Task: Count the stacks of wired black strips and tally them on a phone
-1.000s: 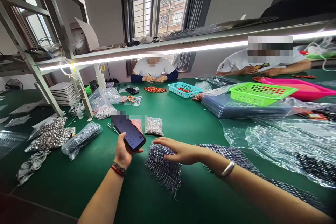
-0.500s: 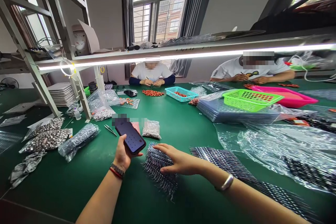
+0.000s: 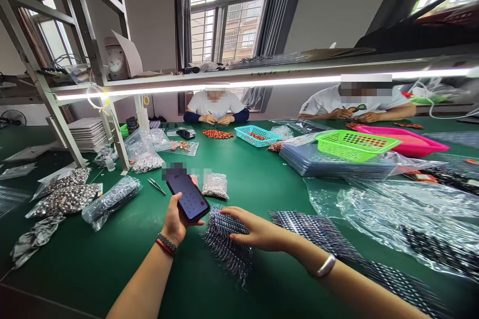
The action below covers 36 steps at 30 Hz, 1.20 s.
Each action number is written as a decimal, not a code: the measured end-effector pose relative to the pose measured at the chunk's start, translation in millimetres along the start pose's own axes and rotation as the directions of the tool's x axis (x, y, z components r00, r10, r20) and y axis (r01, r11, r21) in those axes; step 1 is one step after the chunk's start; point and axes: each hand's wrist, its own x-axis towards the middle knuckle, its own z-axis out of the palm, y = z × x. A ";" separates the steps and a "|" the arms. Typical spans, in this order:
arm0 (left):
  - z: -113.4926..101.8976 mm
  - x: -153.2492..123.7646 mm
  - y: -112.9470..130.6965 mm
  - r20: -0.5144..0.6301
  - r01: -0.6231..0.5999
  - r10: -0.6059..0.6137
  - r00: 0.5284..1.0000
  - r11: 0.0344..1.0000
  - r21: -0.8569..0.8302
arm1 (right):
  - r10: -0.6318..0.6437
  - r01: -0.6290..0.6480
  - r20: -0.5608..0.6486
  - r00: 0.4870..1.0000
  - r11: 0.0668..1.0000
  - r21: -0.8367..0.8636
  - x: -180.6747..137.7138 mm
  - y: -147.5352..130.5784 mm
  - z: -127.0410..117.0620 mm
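Observation:
My left hand grips a dark smartphone with its lit screen tilted up, just above the green table. My right hand lies flat, fingers stretched out, on top of a stack of dark gridded sheets with small studs. More of these sheets trail off to the right under my forearm. A small bag of tiny parts lies just beyond the phone.
Bags of metal parts lie at the left beside a steel rack. Clear plastic bags cover the right. Green, pink and blue baskets stand farther back. Two other people work at the far side.
The view has tilted up slightly. My right hand has slid a little over the stack of sheets. The phone stays in my left hand.

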 end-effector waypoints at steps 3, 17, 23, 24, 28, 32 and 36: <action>0.1 0.2 0.2 0.003 0.000 0.000 1.000 1.000 -0.001 | 0.021 -0.021 0.003 1.000 1.000 -0.022 -5.8 1.0 5.5; 0.2 3.0 1.3 0.004 0.002 -0.002 1.000 1.000 -0.012 | -0.037 0.037 -0.021 0.999 0.999 -0.007 -21.8 1.3 -8.0; 0.4 2.1 3.3 0.010 0.009 -0.009 1.000 1.000 -0.016 | -0.011 0.018 0.045 0.999 0.987 -0.158 -43.1 17.6 -15.2; 0.1 2.6 3.1 0.007 0.009 -0.009 1.000 1.000 -0.013 | -0.004 0.006 0.016 1.000 0.984 -0.178 -42.9 20.0 -10.9; -1.4 5.3 3.4 0.001 0.014 -0.014 1.000 1.000 0.010 | -0.030 0.024 -0.036 0.999 0.986 -0.164 -35.6 24.5 1.4; -6.6 -2.9 9.1 -0.013 0.061 -0.060 0.998 0.996 0.060 | -0.082 0.081 -0.001 0.997 0.988 -0.133 -31.9 24.8 -7.0; -23.9 -36.2 16.6 -0.096 0.125 -0.113 0.989 0.984 0.130 | -0.115 0.117 0.040 0.993 0.992 -0.043 -31.4 31.0 -19.1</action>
